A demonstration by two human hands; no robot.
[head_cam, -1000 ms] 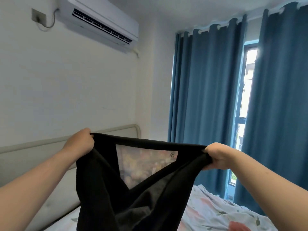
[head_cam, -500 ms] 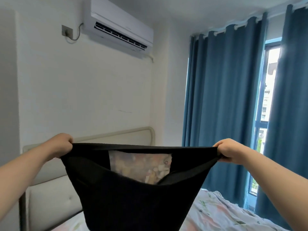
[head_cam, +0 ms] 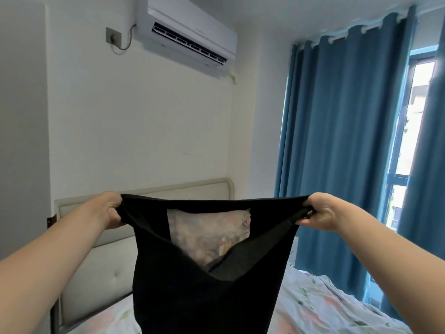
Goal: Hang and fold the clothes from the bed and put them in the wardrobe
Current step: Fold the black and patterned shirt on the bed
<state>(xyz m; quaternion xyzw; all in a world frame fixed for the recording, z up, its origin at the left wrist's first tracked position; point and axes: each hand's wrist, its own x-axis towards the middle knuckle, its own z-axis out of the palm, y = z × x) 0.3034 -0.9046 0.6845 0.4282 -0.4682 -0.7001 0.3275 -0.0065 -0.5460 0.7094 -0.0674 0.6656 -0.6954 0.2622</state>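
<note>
I hold a black garment (head_cam: 199, 292) up in front of me above the bed (head_cam: 325, 307). My left hand (head_cam: 108, 210) grips its top left corner and my right hand (head_cam: 320, 210) grips its top right corner, so the top edge is stretched level between them. The cloth hangs down out of the frame's bottom. A pale printed patch (head_cam: 209, 232) shows through the opening near the top. The wardrobe is not in view.
A padded cream headboard (head_cam: 96, 261) stands against the white wall on the left. An air conditioner (head_cam: 187, 37) is mounted high on that wall. Blue curtains (head_cam: 337, 153) cover the window at the right. Floral bedding lies below.
My view has swung to the left, showing more wall and headboard. My hands have moved a little closer together, and the garment's front sags deeper into a V.
</note>
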